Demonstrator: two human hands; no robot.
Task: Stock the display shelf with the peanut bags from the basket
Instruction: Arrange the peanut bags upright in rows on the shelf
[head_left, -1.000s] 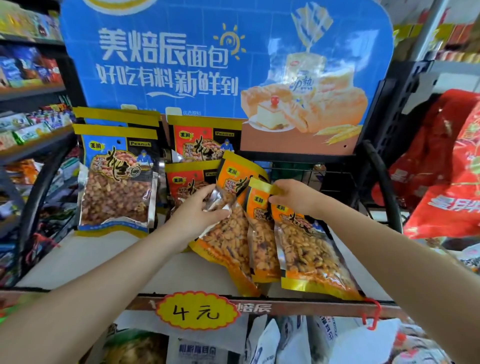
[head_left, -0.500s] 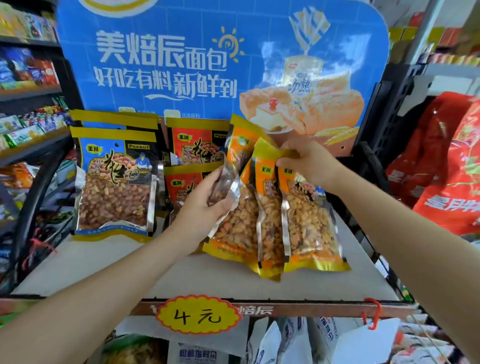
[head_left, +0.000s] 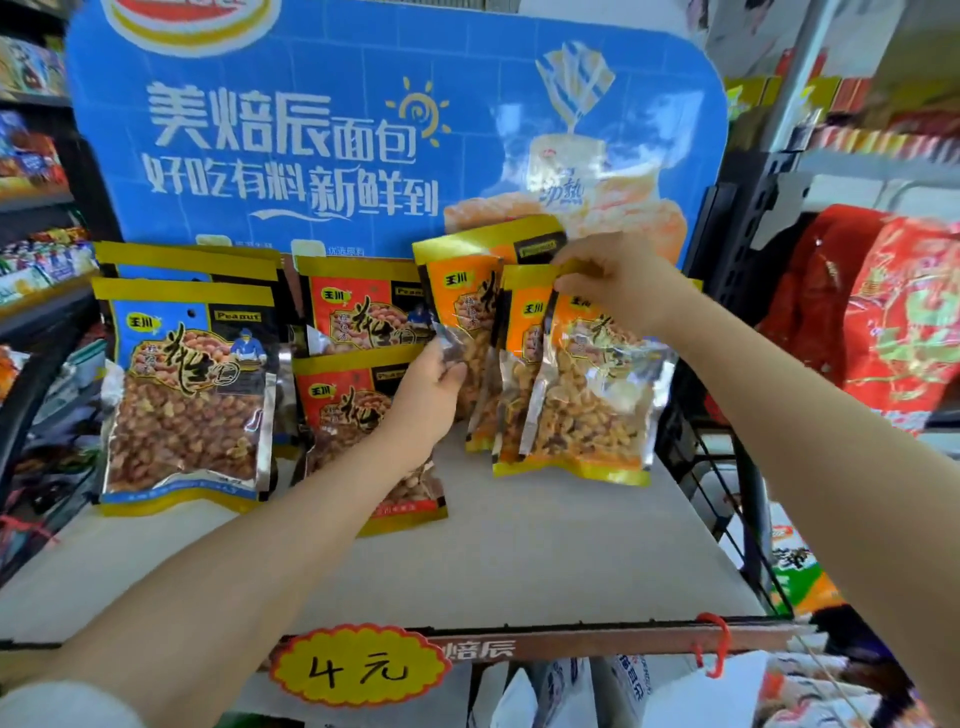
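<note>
Three orange peanut bags (head_left: 582, 405) stand fanned at the back right of the white display shelf (head_left: 519, 545), their bottoms on or just above its surface. My right hand (head_left: 618, 280) pinches their top edges. My left hand (head_left: 426, 395) grips the left side of the leftmost orange bag (head_left: 462, 296). Two red peanut bags (head_left: 358, 312) stand in the middle of the shelf and blue peanut bags (head_left: 182, 395) stand at the left. The basket is not in view.
A big blue bread advertisement board (head_left: 363, 130) backs the shelf. A yellow price tag (head_left: 358, 670) and a red hook (head_left: 711, 644) hang on the front rail. Black rack frames flank both sides; red packages (head_left: 904, 322) hang at right.
Both hands have carried the three orange bags from lying tilted near the shelf's middle up and back, standing them upright toward the back right against the board.
</note>
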